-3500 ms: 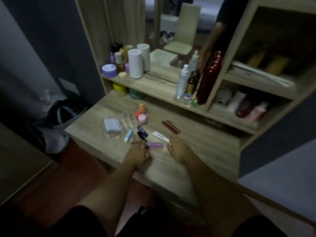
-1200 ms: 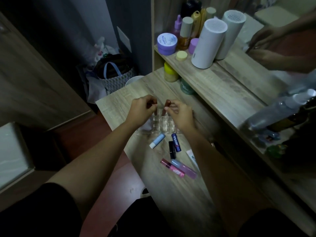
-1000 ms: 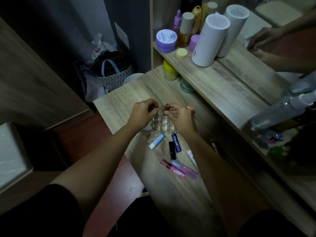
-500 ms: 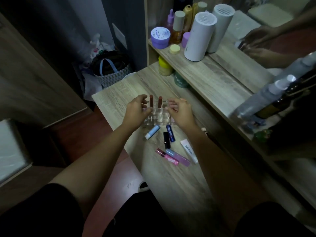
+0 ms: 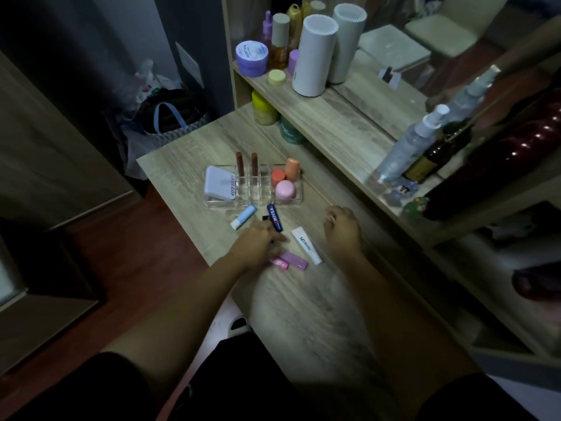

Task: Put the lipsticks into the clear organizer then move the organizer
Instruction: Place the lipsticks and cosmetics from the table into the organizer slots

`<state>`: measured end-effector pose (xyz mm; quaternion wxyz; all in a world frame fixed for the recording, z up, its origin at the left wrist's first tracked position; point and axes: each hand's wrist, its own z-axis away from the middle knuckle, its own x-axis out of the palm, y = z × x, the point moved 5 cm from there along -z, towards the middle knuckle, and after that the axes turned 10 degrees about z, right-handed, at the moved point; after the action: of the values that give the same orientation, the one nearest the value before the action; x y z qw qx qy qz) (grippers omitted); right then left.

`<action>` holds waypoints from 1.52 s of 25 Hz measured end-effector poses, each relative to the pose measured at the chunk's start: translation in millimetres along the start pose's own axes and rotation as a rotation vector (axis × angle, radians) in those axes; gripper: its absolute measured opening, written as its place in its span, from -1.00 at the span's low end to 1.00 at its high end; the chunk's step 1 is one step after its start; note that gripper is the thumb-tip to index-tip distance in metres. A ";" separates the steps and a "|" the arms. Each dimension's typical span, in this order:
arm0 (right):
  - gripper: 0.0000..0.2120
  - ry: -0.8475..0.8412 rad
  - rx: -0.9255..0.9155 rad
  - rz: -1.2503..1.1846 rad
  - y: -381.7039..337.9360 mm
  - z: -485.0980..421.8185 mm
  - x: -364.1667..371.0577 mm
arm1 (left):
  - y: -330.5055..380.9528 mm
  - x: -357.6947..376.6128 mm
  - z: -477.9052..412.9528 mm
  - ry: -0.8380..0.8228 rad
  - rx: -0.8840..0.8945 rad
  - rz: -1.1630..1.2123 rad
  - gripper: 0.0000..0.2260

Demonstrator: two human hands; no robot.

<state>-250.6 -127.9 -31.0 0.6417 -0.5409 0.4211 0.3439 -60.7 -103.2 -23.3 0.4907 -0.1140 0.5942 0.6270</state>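
The clear organizer (image 5: 299, 192) sits on the wooden desk (image 5: 182, 165). Two brown lipsticks (image 5: 239, 164) stand upright in its middle slots. Its left part holds a white compact (image 5: 220, 183), its right part orange and pink pots (image 5: 285, 189). In front lie a light blue stick (image 5: 243, 217), a navy Nivea stick (image 5: 274, 217), a white tube (image 5: 306, 246) and two pink tubes (image 5: 293, 260). My left hand (image 5: 258, 244) lies over a black lipstick (image 5: 264, 218) whose tip alone shows; its grip is hidden. My right hand (image 5: 341, 229) hovers empty beside the white tube, fingers loosely curled.
A raised shelf (image 5: 334, 117) behind the organizer carries a white cylinder (image 5: 314, 56), a purple jar (image 5: 252, 57), bottles and a spray bottle (image 5: 406, 147). Yellow and green jars (image 5: 264, 109) stand under it. A bag (image 5: 170, 117) sits on the floor left of the desk edge.
Both hands have let go of the two brown lipsticks, which now stand in the organizer, and have drawn back towards me. My left hand has come down onto the loose sticks.
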 end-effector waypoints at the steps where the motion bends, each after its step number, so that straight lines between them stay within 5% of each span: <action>1: -0.71 -0.016 0.012 0.027 8.0 1.8 2.6 | 1.9 5.5 -2.6 -0.042 0.002 -0.072 -0.70; 13: -0.73 -0.141 0.035 0.174 26.0 0.5 14.8 | 8.1 17.3 -26.1 -0.190 0.130 -0.417 -0.74; 24: -0.61 -0.108 0.048 -0.302 5.8 2.0 -18.0 | 14.9 -1.6 -22.6 -0.166 0.291 -0.540 -0.71; 30: -0.70 -0.195 0.046 -0.547 -31.6 -3.9 -34.9 | 6.8 -63.6 -11.7 -0.147 0.174 -0.130 -0.79; 38: -0.68 -0.191 0.057 -0.756 -96.8 -31.6 -31.9 | -23.3 -147.1 1.6 0.250 0.104 0.047 -0.80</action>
<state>-182.2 -175.8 35.4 0.7742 -0.6054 0.1397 0.1203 29.9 -176.8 69.2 0.4033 -0.1519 0.6848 0.5876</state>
